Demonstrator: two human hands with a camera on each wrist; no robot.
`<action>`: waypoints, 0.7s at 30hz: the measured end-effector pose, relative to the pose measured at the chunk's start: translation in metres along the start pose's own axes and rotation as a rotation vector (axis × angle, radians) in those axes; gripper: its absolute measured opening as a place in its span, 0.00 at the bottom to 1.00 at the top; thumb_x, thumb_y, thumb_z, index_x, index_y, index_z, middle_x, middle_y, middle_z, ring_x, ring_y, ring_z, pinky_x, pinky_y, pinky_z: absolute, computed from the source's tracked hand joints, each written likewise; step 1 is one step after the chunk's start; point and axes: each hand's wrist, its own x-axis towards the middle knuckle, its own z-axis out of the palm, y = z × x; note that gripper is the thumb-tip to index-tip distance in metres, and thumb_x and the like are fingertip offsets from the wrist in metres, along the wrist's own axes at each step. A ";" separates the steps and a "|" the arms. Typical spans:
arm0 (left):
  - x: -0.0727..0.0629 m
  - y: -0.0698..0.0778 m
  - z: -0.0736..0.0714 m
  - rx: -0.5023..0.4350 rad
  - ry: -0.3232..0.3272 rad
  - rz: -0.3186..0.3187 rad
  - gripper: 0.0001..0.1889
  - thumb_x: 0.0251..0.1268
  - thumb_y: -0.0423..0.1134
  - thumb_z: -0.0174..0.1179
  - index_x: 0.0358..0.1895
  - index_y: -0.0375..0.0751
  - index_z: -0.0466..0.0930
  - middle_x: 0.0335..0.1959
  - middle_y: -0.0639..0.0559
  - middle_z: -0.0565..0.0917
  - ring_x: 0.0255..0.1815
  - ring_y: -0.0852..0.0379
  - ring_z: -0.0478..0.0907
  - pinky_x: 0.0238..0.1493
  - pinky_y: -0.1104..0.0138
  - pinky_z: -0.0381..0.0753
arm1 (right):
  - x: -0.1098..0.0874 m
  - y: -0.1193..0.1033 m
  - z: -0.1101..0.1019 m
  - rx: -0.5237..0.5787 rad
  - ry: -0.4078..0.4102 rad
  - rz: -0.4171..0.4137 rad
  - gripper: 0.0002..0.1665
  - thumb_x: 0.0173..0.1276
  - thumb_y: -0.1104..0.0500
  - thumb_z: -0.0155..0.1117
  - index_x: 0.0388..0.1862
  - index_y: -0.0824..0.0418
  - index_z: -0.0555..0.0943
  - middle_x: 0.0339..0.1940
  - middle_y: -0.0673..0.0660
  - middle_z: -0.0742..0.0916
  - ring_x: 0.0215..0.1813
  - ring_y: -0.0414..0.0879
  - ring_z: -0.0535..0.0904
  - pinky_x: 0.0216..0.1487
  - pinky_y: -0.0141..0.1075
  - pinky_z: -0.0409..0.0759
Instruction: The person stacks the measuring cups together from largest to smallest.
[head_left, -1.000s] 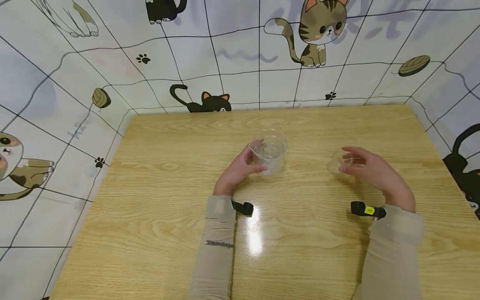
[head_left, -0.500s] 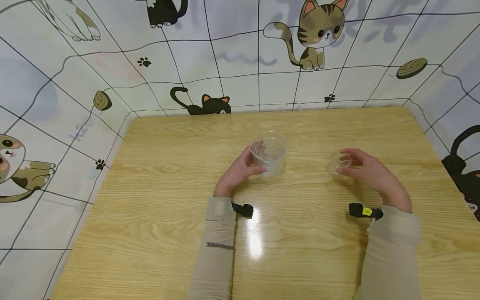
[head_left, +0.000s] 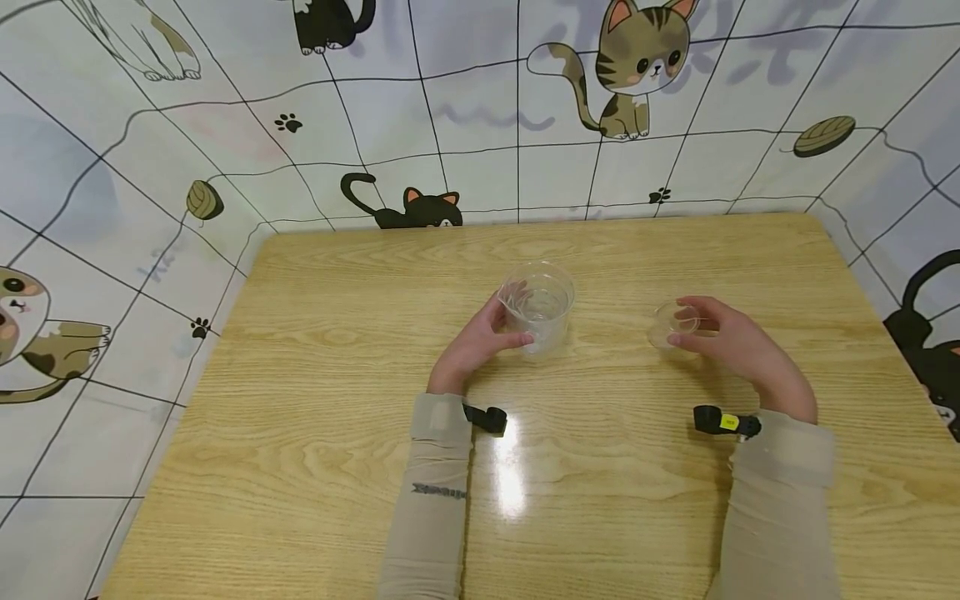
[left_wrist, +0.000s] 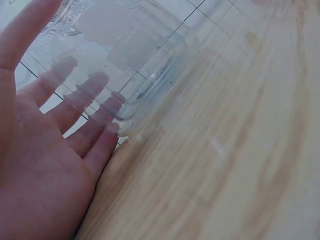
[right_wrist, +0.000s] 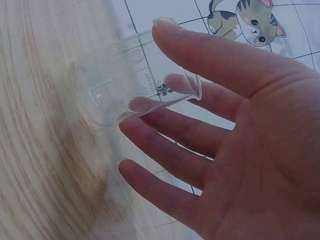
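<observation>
My left hand (head_left: 476, 342) holds a large clear beaker (head_left: 551, 321) from its left side, thumb in front and fingers round the back. The beaker stands upright on the table and seems to hold clear liquid. In the left wrist view the fingertips (left_wrist: 95, 82) show through its wall. To the right, my right hand (head_left: 731, 340) grips a small clear beaker (head_left: 662, 329) near its rim between thumb and fingers. Graduation marks show on this small beaker (right_wrist: 115, 90) in the right wrist view, and its base is close to the tabletop; whether it touches, I cannot tell.
The wooden table (head_left: 300, 467) meets a wall covering (head_left: 480, 108) with cartoon cats along its back edge. A gap of bare wood lies between the two beakers. Each wrist wears a small black camera (head_left: 487, 419).
My right hand has shifted slightly left with the small beaker, narrowing the gap to the large one. The left hand and large beaker stay in place.
</observation>
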 end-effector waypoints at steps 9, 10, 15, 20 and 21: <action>-0.008 0.022 0.001 0.004 -0.023 -0.038 0.42 0.48 0.43 0.67 0.67 0.62 0.53 0.66 0.58 0.59 0.66 0.59 0.54 0.64 0.62 0.52 | 0.000 -0.002 0.002 -0.017 0.010 -0.004 0.46 0.58 0.41 0.59 0.68 0.59 0.54 0.62 0.62 0.67 0.62 0.59 0.59 0.54 0.53 0.63; -0.008 0.022 0.001 0.005 -0.022 -0.039 0.42 0.48 0.43 0.67 0.67 0.62 0.53 0.66 0.58 0.59 0.66 0.60 0.54 0.64 0.62 0.51 | 0.000 -0.003 0.002 -0.018 0.010 -0.006 0.46 0.58 0.41 0.59 0.68 0.59 0.54 0.62 0.62 0.67 0.62 0.59 0.59 0.54 0.53 0.63; -0.008 0.022 0.001 0.000 -0.024 -0.035 0.43 0.48 0.42 0.67 0.67 0.60 0.53 0.66 0.58 0.59 0.66 0.60 0.53 0.64 0.63 0.51 | 0.000 -0.003 0.002 -0.024 0.015 -0.025 0.45 0.59 0.42 0.59 0.68 0.60 0.54 0.61 0.62 0.68 0.61 0.58 0.60 0.53 0.52 0.63; -0.008 0.022 0.001 -0.015 -0.032 -0.018 0.43 0.49 0.40 0.67 0.68 0.58 0.52 0.66 0.55 0.59 0.66 0.59 0.54 0.64 0.63 0.51 | 0.000 -0.003 0.002 -0.027 0.015 -0.029 0.45 0.59 0.42 0.58 0.68 0.60 0.53 0.61 0.62 0.68 0.61 0.58 0.60 0.52 0.52 0.64; -0.008 0.022 0.001 -0.017 -0.032 -0.014 0.43 0.49 0.40 0.67 0.68 0.58 0.52 0.66 0.55 0.60 0.66 0.59 0.54 0.64 0.63 0.51 | 0.000 -0.003 0.002 -0.029 0.014 -0.029 0.45 0.59 0.42 0.58 0.68 0.60 0.53 0.61 0.62 0.68 0.61 0.58 0.60 0.52 0.52 0.64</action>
